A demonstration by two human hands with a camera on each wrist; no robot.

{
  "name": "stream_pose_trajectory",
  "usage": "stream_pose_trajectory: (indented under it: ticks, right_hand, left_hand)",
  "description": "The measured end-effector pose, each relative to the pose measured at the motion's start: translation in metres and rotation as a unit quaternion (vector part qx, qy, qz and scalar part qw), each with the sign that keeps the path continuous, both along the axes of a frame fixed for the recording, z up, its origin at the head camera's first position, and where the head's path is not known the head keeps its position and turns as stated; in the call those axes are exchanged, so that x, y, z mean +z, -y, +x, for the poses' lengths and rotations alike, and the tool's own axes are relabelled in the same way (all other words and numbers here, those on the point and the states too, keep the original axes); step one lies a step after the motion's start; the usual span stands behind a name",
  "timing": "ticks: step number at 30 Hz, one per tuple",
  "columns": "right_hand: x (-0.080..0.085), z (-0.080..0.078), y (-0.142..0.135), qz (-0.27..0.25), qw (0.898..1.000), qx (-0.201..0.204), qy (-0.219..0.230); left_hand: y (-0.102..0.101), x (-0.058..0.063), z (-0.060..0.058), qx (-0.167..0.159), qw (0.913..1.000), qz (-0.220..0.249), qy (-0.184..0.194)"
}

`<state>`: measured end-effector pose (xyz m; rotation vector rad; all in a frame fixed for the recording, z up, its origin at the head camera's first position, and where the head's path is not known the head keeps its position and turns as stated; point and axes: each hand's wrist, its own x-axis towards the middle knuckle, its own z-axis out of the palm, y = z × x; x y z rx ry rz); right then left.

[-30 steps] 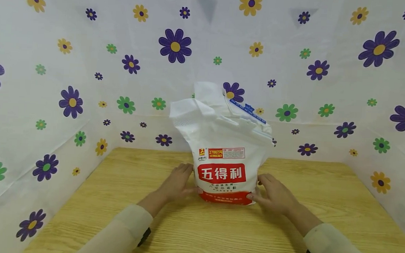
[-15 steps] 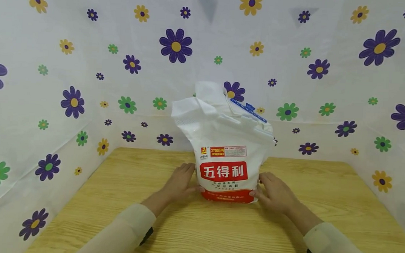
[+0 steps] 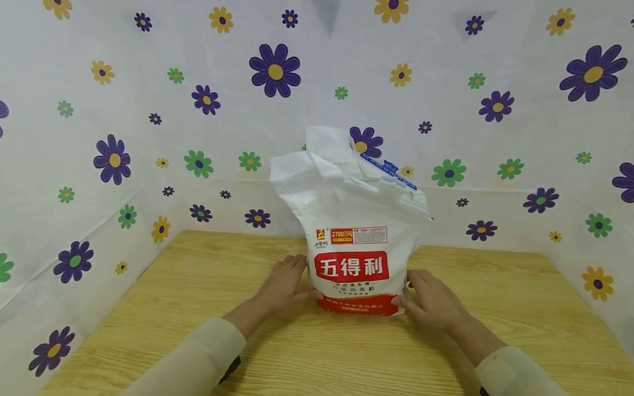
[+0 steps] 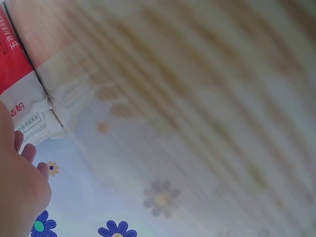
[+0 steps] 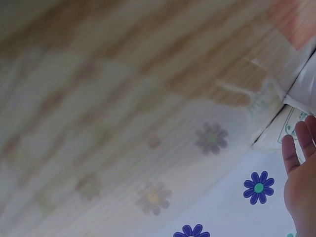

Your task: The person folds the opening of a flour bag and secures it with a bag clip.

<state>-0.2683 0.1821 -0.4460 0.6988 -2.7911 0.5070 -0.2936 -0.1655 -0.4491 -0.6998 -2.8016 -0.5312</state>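
Note:
A white bag of flour (image 3: pixel 363 223) with red printed panels stands upright near the middle of the wooden table, its crumpled top leaning a little. My left hand (image 3: pixel 283 285) holds its lower left side, with the thumb on the front. On the lower right side, my right hand (image 3: pixel 432 300) holds it the same way, and its other fingers go round behind. Printed corners of the bag (image 4: pixel 29 118) show beside my left hand in the left wrist view. In the right wrist view, the fingers of my right hand (image 5: pixel 303 182) lie against the bag's edge.
A blue toothed strip (image 3: pixel 389 170) shows behind the bag's top right edge. White cloth (image 3: pixel 202 151) printed with flowers surrounds the wooden table (image 3: pixel 185 287) at the back and sides.
The bag has shifted slightly to the right and away from me, with both hands staying on it. My left hand moved slightly to the right along with it.

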Motion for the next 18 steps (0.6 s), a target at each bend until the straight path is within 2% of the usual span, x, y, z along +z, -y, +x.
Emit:
stream_pose_trajectory:
  ticks: [8, 14, 18]
  right_hand:
    - [0.003, 0.004, -0.008, -0.020, 0.999, -0.016, 0.048]
    - [0.003, 0.004, -0.027, -0.009, 0.999, -0.034, 0.041]
    - [0.003, 0.004, -0.039, -0.003, 0.998, -0.045, 0.038]
  left_hand:
    - [0.004, 0.001, 0.002, 0.005, 0.9999, -0.012, 0.008]
    - [0.023, -0.003, 0.000, 0.008, 0.9997, -0.023, 0.000]
    - [0.039, -0.006, -0.001, 0.016, 0.9998, -0.012, -0.007]
